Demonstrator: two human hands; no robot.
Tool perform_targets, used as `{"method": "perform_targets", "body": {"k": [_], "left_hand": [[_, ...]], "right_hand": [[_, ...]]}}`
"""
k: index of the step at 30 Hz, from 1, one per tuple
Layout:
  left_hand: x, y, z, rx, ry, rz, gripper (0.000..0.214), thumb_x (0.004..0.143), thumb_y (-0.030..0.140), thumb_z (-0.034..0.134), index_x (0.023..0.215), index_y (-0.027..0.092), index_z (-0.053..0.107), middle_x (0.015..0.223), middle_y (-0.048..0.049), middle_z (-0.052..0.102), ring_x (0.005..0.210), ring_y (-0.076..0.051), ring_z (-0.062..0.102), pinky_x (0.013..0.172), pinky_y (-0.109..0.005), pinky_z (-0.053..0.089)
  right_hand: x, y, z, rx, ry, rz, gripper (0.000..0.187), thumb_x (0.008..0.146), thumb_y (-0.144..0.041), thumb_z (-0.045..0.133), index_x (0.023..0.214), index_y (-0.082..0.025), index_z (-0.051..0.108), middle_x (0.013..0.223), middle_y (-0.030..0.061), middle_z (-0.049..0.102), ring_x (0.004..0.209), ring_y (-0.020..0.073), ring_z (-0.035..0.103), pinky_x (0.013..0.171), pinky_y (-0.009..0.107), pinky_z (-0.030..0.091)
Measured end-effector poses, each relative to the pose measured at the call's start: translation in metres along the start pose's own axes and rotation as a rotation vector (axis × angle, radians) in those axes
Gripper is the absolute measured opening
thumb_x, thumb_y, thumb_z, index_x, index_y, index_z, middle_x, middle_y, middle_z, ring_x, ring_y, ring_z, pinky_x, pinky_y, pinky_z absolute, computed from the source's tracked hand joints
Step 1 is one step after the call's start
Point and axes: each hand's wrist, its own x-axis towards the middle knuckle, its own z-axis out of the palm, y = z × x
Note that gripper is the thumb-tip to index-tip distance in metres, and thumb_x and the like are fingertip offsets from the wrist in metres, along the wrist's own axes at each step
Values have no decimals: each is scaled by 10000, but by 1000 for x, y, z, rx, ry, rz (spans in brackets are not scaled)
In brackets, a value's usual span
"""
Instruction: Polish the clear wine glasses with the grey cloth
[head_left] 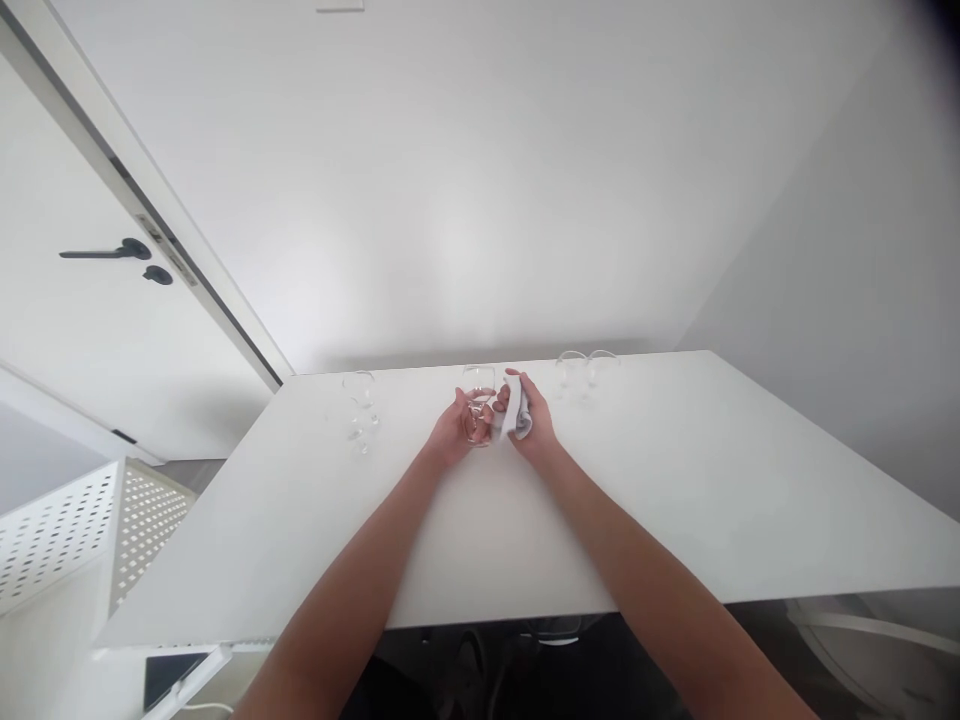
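My left hand is closed around a clear wine glass, its bowl toward the far edge of the table and its foot toward me. Beside it, my right hand grips a folded white cloth; the cloth is close to the glass, but whether they touch I cannot tell. To the left stands another clear stemmed glass, with faint reflections or further glassware near it. Two more clear glasses, one next to the other, stand by the back edge on the right.
Everything rests on a white table against a pale wall. A white door with a black handle is at the left. Below it is a perforated white panel. A curved chair part shows at lower right.
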Motion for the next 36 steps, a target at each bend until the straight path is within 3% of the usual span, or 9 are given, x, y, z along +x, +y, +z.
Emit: {"method": "perform_targets", "body": {"k": [3,7,12,15,18,23,28,30,36], "left_hand": [[4,-2,-1,-8,159,171,599,868,741,557,1161,223,619,776,13,589,468,-57,413,504,-247,418],[6,-9,0,168,338,254,552,743,578,805,1123,261,561,998,13,626,487,-16,406,481,-215,405],[2,-13,1,445,317,252,593,681,489,868,1115,222,566,1315,-79,616,582,-34,531,491,-212,444],[-2,-9,2,488,300,225,595,689,505,855,1116,217,558,1269,-90,664,521,-31,507,479,-223,438],[-2,-5,0,448,308,228,602,678,492,864,1106,230,532,1173,-70,709,474,-28,479,491,-231,436],[1,-4,-5,340,464,338,528,739,503,821,1086,234,529,815,11,680,479,-49,439,500,-213,402],[-1,-4,-6,259,464,371,471,876,629,622,1122,230,571,817,12,567,510,-65,450,524,-243,440],[-2,-3,-8,424,455,361,507,918,655,530,1180,228,608,900,-12,574,504,-64,453,522,-265,439],[-6,0,-15,1271,608,437,594,745,470,830,1292,291,683,999,-19,603,597,-78,481,657,-282,461]], "right_hand": [[5,19,3,120,104,108,446,806,-647,663,906,-229,545,703,-27,609,627,149,613,563,264,513],[7,23,-1,139,208,46,365,777,-530,729,855,-231,535,758,-29,651,714,148,653,618,251,534],[5,22,-6,53,130,42,393,839,-604,662,928,-224,609,803,7,694,722,175,660,601,272,527],[7,24,-8,43,47,16,414,850,-633,655,958,-234,635,765,6,688,669,168,636,563,268,492],[9,24,-10,79,67,12,326,800,-531,754,887,-241,633,720,-21,662,635,143,605,553,252,468],[14,26,-15,49,26,96,215,730,-294,781,859,-228,622,827,13,701,709,167,634,573,264,484],[18,33,-16,82,334,-130,332,781,-403,767,1026,-293,572,1141,17,702,906,175,671,680,291,534],[17,35,-16,5,369,-161,365,808,-456,750,1090,-295,583,1156,23,680,924,174,659,702,295,533],[9,30,-13,-453,307,-349,289,880,-499,674,931,-241,555,884,-3,624,806,153,559,704,280,466]]}}
